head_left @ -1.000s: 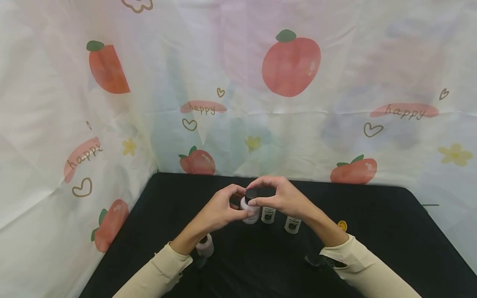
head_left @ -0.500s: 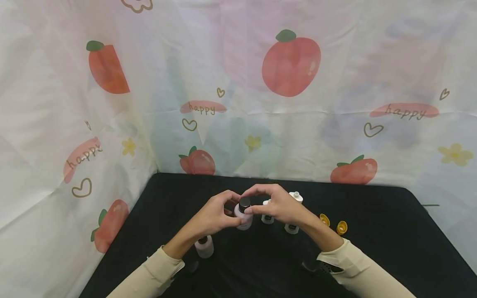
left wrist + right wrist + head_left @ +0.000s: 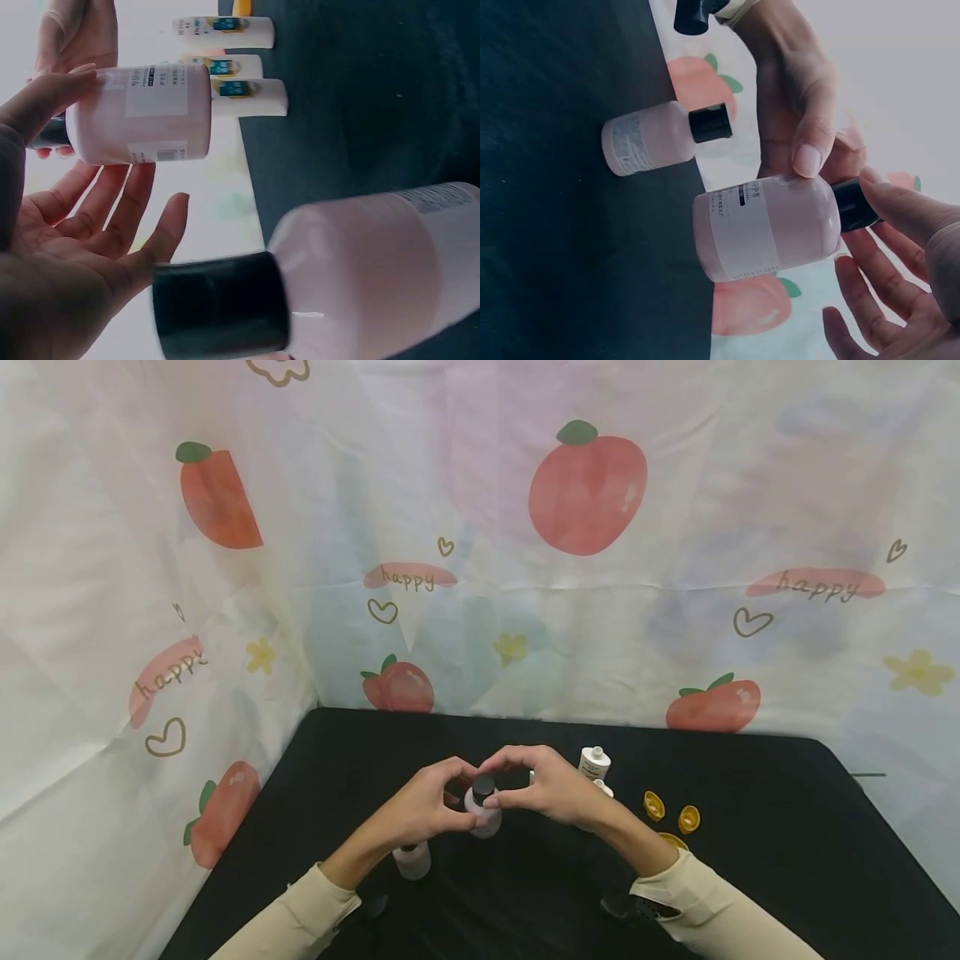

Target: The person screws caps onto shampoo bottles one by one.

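Note:
A pink bottle (image 3: 483, 823) with a black cap (image 3: 483, 786) stands upright between my two hands. My left hand (image 3: 420, 802) grips its body, thumb on one side and fingers on the other. With thumb and fingertips, my right hand (image 3: 551, 789) pinches the black cap. In the left wrist view the bottle (image 3: 146, 112) shows a white printed label. From the right wrist view, the left thumb lies on the bottle (image 3: 772, 225) near its shoulder. A second pink bottle (image 3: 412, 862), also black-capped, stands beside the left wrist, its cap partly hidden by the forearm.
White bottles (image 3: 595, 762) stand behind the right hand, partly covered by it. Right of them, small yellow cup-like pieces (image 3: 654, 806) lie on the black table (image 3: 765, 827). A printed cloth (image 3: 585, 635) hangs behind and to the left of the table.
Both hands have moved left and nearer to me with the pink bottle between them. More of the white bottles and yellow pieces now show behind the right arm.

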`<state>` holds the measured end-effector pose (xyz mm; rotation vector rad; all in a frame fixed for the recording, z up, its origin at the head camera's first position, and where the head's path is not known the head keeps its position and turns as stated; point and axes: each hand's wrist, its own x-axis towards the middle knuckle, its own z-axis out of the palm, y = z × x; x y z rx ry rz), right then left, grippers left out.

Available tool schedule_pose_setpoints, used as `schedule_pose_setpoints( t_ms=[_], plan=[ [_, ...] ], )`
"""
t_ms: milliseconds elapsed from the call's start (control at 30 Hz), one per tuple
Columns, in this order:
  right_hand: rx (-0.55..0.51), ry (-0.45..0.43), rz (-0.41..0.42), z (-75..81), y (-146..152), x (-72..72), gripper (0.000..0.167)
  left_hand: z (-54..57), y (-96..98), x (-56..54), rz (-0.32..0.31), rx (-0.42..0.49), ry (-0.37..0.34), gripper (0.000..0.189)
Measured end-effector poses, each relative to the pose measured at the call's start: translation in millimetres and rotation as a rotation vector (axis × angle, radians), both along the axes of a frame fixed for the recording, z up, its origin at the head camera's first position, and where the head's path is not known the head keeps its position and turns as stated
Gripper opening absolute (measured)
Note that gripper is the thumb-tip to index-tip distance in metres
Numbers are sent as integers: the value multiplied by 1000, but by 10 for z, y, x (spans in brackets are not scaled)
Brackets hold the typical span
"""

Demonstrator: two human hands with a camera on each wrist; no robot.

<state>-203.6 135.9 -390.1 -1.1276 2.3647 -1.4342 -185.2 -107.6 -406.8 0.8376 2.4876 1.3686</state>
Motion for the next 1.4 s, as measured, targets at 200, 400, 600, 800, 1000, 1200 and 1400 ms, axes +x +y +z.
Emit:
schedule_pose_setpoints(
  t_ms=[200,400,600,800,1000,1200,1400],
  plan=[
    [11,22,14,-92,-39,11,32,-71,-50,4,-41,-12,18,41],
    [12,12,16,-156,-97,17,31,-140,-116,-21,-53,-31,37,45],
    [-3,3,21,-209,-162,46,29,-179,-176,-43,-73,-80,50,43],
    [10,17,25,-278,-201,65,30,-218,-220,-59,-108,-135,64,45],
    [45,83,33,-350,-200,72,29,-236,-228,-49,-138,-184,33,45],
    [64,114,27,-412,-232,82,28,-254,-240,-68,-159,-241,41,43],
    [74,77,34,-448,-279,106,29,-303,-253,-93,-190,-280,58,43]
  ],
)
